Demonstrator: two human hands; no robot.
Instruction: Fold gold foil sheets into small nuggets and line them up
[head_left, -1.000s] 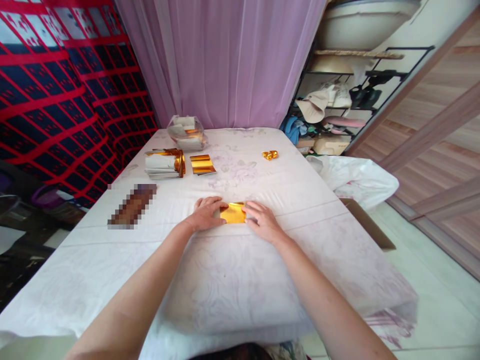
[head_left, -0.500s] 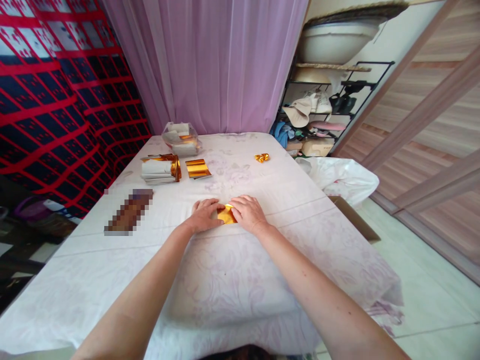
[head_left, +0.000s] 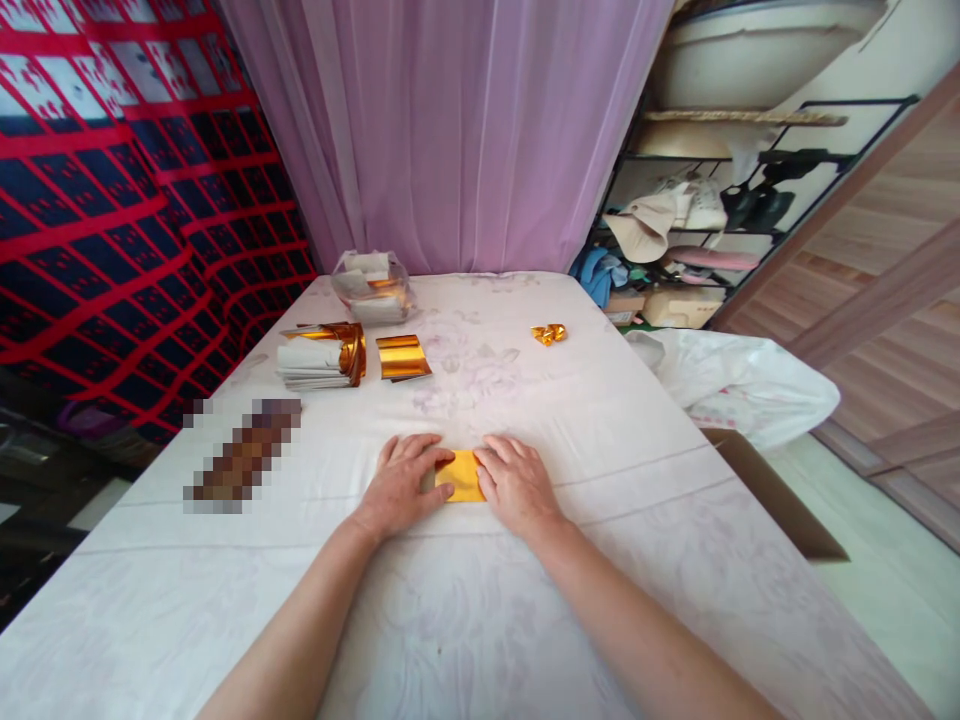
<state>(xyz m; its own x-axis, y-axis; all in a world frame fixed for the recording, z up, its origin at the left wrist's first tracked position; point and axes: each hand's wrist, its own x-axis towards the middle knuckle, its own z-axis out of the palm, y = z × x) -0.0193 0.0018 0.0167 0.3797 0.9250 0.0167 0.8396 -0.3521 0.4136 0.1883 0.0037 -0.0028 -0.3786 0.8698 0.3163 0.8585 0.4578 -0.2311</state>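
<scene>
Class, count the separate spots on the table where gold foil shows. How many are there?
5: the gold sheet between both hands, a loose sheet far left, the wrapped stack beside it, the plastic bag behind, and a crumpled scrap far right. More may be hidden.

Foil sheet [head_left: 463, 476] between both hands, foil stack [head_left: 321, 354] far left, perhaps bagged papers [head_left: 371, 286] behind

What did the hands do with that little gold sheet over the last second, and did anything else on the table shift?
The right hand slid in over the gold sheet toward the left hand, then drew back a little; the sheet now shows narrower and duller than a second ago. Both hands stay pressed flat on it. The paper stack, loose gold foil and small folded gold piece lie as before.
</scene>
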